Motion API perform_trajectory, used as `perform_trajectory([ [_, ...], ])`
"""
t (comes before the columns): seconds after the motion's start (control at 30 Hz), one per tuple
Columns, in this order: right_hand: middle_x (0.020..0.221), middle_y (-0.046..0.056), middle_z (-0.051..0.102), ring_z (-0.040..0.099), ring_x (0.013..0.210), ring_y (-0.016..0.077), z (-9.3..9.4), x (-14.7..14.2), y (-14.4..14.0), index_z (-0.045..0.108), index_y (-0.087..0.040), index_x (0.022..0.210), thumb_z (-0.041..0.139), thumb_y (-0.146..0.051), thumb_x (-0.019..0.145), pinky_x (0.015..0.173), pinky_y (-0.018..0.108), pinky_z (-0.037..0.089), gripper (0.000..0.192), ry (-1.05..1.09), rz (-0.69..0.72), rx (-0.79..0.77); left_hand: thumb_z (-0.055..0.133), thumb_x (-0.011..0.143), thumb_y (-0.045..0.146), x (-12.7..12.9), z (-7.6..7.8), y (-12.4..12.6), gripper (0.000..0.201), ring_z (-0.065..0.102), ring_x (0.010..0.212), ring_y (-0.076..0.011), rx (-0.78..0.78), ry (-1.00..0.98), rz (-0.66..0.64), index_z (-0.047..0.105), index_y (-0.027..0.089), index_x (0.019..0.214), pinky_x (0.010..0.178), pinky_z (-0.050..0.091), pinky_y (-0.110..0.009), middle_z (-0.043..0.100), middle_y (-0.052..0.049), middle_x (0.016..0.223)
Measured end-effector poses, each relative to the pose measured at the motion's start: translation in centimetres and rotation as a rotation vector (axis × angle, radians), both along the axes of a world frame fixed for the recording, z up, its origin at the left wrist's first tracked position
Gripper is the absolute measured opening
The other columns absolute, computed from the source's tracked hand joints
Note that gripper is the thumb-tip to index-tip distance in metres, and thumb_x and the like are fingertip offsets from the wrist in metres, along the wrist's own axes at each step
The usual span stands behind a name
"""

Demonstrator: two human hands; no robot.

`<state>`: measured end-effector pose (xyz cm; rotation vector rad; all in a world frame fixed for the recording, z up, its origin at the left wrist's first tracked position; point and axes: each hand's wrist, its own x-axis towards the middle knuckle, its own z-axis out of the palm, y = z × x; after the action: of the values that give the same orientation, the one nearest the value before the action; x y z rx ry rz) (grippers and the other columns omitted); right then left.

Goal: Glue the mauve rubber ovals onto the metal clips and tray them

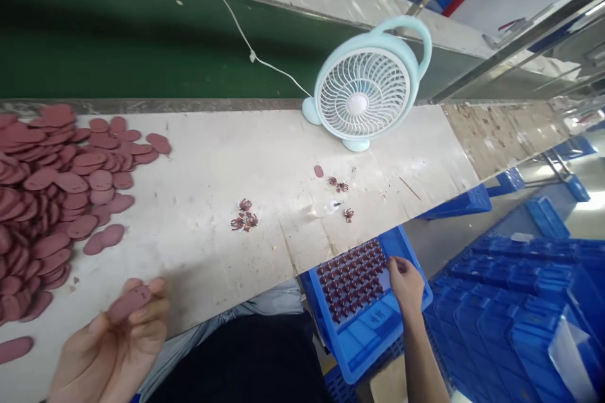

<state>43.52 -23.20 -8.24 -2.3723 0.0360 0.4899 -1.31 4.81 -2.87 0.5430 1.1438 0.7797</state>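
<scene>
The left hand (113,346) pinches a reddish oval piece (128,302) above the surface (227,164), near the piled ovals (51,189). The right hand (406,283), fingers curled, touches small dark parts (352,280) arrayed in a blue tray (373,334) beside the lap.

I am seeing both hands, left (113,352) and right (405,283), showing bare with no gloves or sleeves; a black top and grey trousers (265,302) are showing at my lap.

Left hand (111,352) holds oval piece (128,302); right hand (405,283) touches blue tray (373,321) — fan (366,91) behind.
</scene>
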Motion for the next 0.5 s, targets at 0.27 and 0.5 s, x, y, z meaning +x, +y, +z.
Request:
perform_trajectory([
  [0.27, 0.065, -0.003, 0.051, 0.037, 0.042, 0.0078, 6.0, -11.7, 16.3, 0.07, -0.013, 0.103, 0.048, -0.069, 0.093, 0.028, 0.017, 0.025, 0.061, 0.724, 0.173, 0.908, 0.086, 0.072, 0.031, 5.5, 2.2, -2.2, 0.029, 0.074, 0.08, -0.0144, -0.288, -0.439, -0.117, 0.08, 0.025, 0.1, 0.062, 0.059, -0.015, 0.079, -0.008, 0.108],
  [0.5, 0.065, -0.008, 0.049, 0.04, 0.044, 0.0024, 6.9, -12.5, 21.4, 0.063, -0.016, 0.109, 0.064, -0.044, 0.093, 0.036, 0.005, 0.038, 0.032, 1.186, 0.125, 1.263, 0.081, 0.08, 0.027, 7.1, 2.6, -3.2, 0.028, 0.076, 0.088, -0.0161, -0.195, -0.615, -0.199, 0.078, 0.02, 0.107, 0.064, 0.056, -0.014, 0.079, -0.011, 0.11],
])
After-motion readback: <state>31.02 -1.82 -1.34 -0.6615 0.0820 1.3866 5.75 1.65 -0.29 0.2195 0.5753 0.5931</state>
